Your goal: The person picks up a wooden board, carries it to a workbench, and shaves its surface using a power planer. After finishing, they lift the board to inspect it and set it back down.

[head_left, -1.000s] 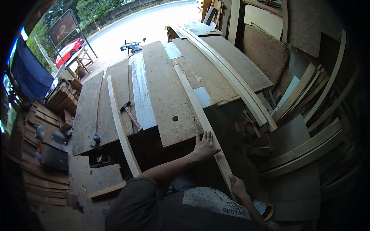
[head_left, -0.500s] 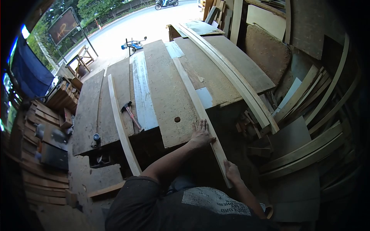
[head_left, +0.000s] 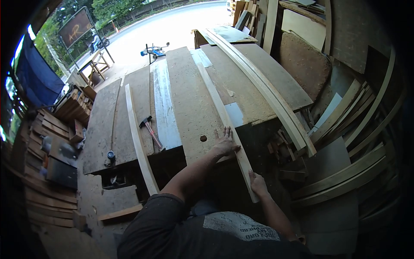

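Observation:
A long, pale wooden batten (head_left: pixel 215 97) lies lengthwise on the board-topped workbench (head_left: pixel 185 86), its near end jutting past the bench edge toward me. My left hand (head_left: pixel 224 143) rests flat near that edge with its fingers spread, the thumb side touching the batten. Closer to my body, my right hand (head_left: pixel 258 184) is wrapped round the batten's near end. Left of my left hand is a dark round hole (head_left: pixel 203 138) in the bench board. A hammer (head_left: pixel 150 131) with a red handle lies farther left, beside a second pale batten (head_left: pixel 137 136).
Two long strips (head_left: pixel 263 86) lie along the bench's right side, overhanging its near edge. Stacked boards (head_left: pixel 340 112) lean at the right wall. Cut timber (head_left: pixel 49 172) is piled at left. A blue wheeled frame (head_left: pixel 153 52) stands beyond the bench, near the road.
Both hands and the batten have shifted slightly forward, away from my body. My view has tilted a little. The motorbike on the road has passed from upper middle to the left.

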The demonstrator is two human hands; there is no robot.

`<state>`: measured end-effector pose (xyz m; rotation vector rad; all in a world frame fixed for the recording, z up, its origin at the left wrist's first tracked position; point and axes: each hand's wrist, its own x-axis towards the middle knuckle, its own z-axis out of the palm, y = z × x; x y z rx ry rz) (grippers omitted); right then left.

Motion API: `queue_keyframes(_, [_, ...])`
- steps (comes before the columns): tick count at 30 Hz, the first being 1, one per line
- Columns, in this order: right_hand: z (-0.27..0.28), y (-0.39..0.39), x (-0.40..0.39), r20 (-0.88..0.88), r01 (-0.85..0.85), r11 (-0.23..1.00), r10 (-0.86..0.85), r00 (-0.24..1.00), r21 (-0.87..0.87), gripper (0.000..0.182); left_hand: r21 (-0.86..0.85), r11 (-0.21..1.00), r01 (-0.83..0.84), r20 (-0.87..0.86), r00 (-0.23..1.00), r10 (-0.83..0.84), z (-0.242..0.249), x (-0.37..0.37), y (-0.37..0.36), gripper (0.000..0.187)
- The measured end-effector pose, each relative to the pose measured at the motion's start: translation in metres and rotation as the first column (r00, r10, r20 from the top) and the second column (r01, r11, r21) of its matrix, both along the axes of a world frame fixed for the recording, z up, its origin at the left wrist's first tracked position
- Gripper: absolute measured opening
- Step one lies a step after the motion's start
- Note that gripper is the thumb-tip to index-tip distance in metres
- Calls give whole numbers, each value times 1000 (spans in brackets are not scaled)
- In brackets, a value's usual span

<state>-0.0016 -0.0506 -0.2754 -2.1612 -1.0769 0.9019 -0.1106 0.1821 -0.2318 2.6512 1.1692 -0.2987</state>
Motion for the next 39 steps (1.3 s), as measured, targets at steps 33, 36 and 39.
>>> queue_keyframes(33, [12, 259, 17, 93, -50, 992, 61, 994, -112, 83, -20, 978, -210, 205, 956, 209, 11, -45, 19, 75])
queue_keyframes(36, [24, 283, 22, 166, -20, 996, 34, 986, -89, 85, -60, 971, -232, 248, 939, 240, 17, -44, 17, 75])
queue_keyframes(39, [54, 295, 29, 59, -144, 990, 144, 988, -2, 87, -182, 940, -290, 387, 857, 340, 21, -43, 15, 74])
